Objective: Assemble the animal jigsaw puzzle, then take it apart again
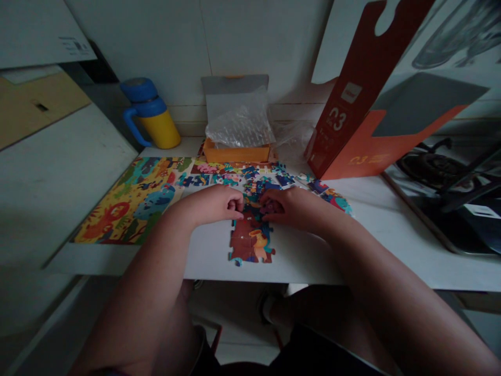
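A partly joined jigsaw patch lies on the white table near its front edge. My left hand rests curled at the patch's upper left corner, fingertips pressed down on a piece there. Touching the patch's upper right, my right hand has its fingers pinched on a small dark puzzle piece. Several loose pieces lie scattered just beyond both hands.
A colourful picture sheet lies at the left. An orange box with a plastic bag stands at the back, a blue and yellow jug beside it. A red carton leans at the right, near a gas hob.
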